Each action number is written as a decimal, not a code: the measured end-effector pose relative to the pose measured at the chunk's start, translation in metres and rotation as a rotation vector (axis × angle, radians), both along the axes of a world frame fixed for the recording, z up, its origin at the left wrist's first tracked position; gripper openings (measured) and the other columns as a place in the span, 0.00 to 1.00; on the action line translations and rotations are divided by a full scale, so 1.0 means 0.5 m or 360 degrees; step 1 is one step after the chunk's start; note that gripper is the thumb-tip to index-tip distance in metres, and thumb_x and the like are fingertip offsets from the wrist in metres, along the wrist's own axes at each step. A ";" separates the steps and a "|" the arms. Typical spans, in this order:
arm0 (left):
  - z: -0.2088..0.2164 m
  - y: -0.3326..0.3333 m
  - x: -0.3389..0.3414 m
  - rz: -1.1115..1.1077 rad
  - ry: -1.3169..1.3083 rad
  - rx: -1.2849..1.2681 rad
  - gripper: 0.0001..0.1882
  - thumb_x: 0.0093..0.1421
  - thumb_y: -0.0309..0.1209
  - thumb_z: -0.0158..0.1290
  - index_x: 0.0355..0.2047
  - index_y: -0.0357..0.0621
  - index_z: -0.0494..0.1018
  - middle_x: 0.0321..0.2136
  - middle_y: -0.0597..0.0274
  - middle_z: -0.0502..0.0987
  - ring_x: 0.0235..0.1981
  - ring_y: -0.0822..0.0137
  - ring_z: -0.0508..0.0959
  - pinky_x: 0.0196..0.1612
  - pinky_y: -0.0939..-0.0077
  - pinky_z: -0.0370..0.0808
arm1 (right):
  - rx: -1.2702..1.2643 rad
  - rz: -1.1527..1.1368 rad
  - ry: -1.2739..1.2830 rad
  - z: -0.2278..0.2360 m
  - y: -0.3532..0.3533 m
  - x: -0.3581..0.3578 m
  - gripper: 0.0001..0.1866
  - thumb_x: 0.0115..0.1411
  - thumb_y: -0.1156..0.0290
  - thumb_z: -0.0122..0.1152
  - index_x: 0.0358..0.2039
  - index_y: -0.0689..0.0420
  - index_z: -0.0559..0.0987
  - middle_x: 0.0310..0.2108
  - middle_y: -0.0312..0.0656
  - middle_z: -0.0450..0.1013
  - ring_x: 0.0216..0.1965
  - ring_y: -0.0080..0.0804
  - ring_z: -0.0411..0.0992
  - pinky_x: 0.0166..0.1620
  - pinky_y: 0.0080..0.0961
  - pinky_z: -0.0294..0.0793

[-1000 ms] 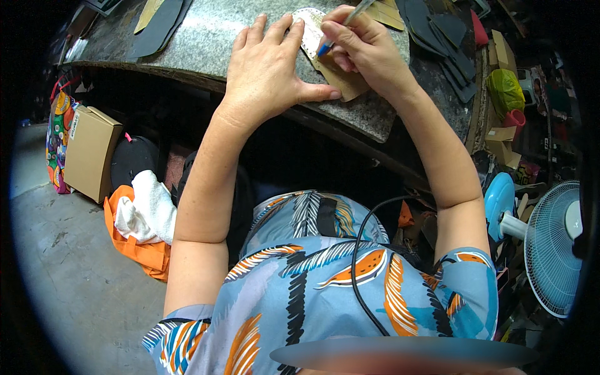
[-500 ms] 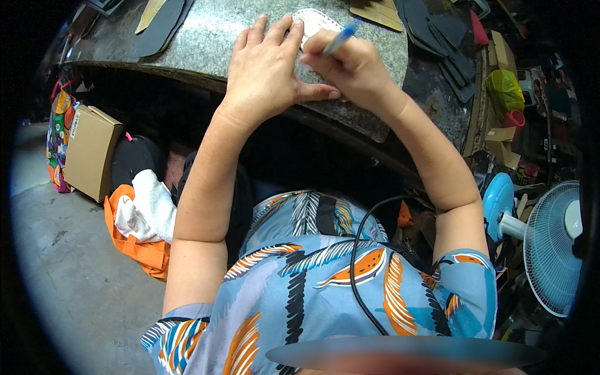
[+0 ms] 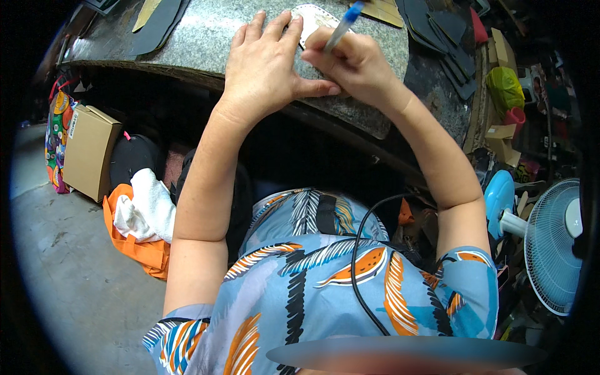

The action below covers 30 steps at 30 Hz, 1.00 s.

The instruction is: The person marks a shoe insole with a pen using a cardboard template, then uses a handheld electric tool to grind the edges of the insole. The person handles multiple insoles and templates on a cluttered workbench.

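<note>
The fingers of the right hand (image 3: 357, 65) are closed around a clear, blue-ended plastic pen (image 3: 342, 29), its tip hidden. The fingers of the left hand (image 3: 262, 67) are spread, the index fingertip at the edge of a white, round-ended, dotted-edge piece (image 3: 314, 17), top centre of the frame, on a grey speckled slab (image 3: 203, 44). For even strokes, the piece should be pressed firmly and the pen's tilt held constant. Dark grey, rounded sheets (image 3: 157, 30) are laid at upper left.

My blue-grey shirt (image 3: 325, 294) across the bottom of the frame, leaf-like print in orange, white, black and teal, short left sleeve (image 3: 181, 334) lower left, short right sleeve (image 3: 469, 275) lower right, matching printed cloth (image 3: 275, 219) at centre, thin black cable (image 3: 354, 269) down my front
</note>
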<state>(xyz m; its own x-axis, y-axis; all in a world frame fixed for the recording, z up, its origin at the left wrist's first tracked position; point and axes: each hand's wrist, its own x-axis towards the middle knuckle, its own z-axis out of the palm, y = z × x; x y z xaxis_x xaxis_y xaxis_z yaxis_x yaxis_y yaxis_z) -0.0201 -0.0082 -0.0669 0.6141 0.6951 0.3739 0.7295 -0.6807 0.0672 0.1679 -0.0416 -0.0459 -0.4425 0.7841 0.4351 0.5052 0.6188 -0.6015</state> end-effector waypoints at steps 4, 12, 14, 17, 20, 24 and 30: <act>-0.002 0.001 0.002 -0.0013 -0.0067 0.0018 0.63 0.37 0.78 0.55 0.63 0.41 0.65 0.62 0.47 0.67 0.66 0.43 0.60 0.68 0.49 0.54 | -0.0650 -0.0044 0.0814 0.003 -0.002 0.000 0.14 0.65 0.63 0.61 0.46 0.58 0.79 0.26 0.34 0.76 0.25 0.19 0.71 0.29 0.19 0.71; 0.002 0.000 0.002 0.0005 -0.0102 -0.0042 0.57 0.39 0.71 0.60 0.63 0.48 0.65 0.64 0.52 0.64 0.68 0.45 0.57 0.68 0.48 0.53 | -0.0515 -0.0142 0.0515 0.000 -0.001 -0.006 0.14 0.65 0.62 0.61 0.45 0.58 0.80 0.28 0.35 0.77 0.26 0.17 0.73 0.31 0.17 0.73; 0.005 -0.001 0.002 0.0024 -0.0043 -0.0047 0.56 0.40 0.71 0.60 0.63 0.49 0.64 0.63 0.52 0.65 0.68 0.45 0.58 0.68 0.48 0.53 | -0.0569 -0.0154 0.0567 0.000 -0.002 -0.007 0.14 0.65 0.62 0.62 0.46 0.58 0.79 0.27 0.36 0.77 0.27 0.18 0.74 0.31 0.18 0.73; 0.007 -0.001 0.001 0.0044 0.0089 -0.0043 0.57 0.41 0.72 0.59 0.64 0.49 0.64 0.64 0.52 0.64 0.68 0.46 0.57 0.69 0.48 0.53 | -0.0047 -0.0036 -0.0079 0.006 0.000 -0.001 0.14 0.65 0.62 0.61 0.45 0.58 0.79 0.27 0.36 0.77 0.27 0.19 0.74 0.30 0.19 0.73; 0.004 0.000 0.002 0.0018 -0.0034 -0.0060 0.55 0.43 0.70 0.60 0.65 0.49 0.63 0.65 0.52 0.63 0.68 0.46 0.58 0.68 0.48 0.53 | -0.0591 -0.0098 0.0630 0.015 0.003 0.003 0.12 0.66 0.62 0.60 0.41 0.57 0.78 0.27 0.34 0.76 0.26 0.20 0.74 0.30 0.19 0.74; 0.000 -0.001 -0.004 -0.0009 -0.0064 -0.0042 0.57 0.41 0.68 0.63 0.63 0.44 0.64 0.64 0.51 0.64 0.67 0.44 0.59 0.68 0.49 0.53 | -0.0056 -0.0085 0.0191 0.009 -0.004 -0.015 0.09 0.61 0.65 0.63 0.40 0.51 0.78 0.30 0.38 0.76 0.26 0.30 0.77 0.28 0.25 0.77; 0.010 -0.002 -0.002 -0.0009 -0.0026 -0.0103 0.61 0.38 0.71 0.61 0.64 0.40 0.63 0.64 0.49 0.64 0.67 0.44 0.57 0.69 0.50 0.52 | -0.0304 -0.0005 0.0415 0.004 -0.001 -0.007 0.08 0.63 0.62 0.61 0.39 0.50 0.78 0.28 0.34 0.75 0.23 0.24 0.74 0.26 0.21 0.74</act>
<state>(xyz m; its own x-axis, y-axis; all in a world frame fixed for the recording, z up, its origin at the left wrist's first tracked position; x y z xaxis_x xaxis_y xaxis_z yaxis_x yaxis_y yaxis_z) -0.0209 -0.0090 -0.0619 0.6122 0.7146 0.3384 0.7242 -0.6785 0.1228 0.1645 -0.0422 -0.0437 -0.3330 0.8637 0.3784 0.3207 0.4811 -0.8159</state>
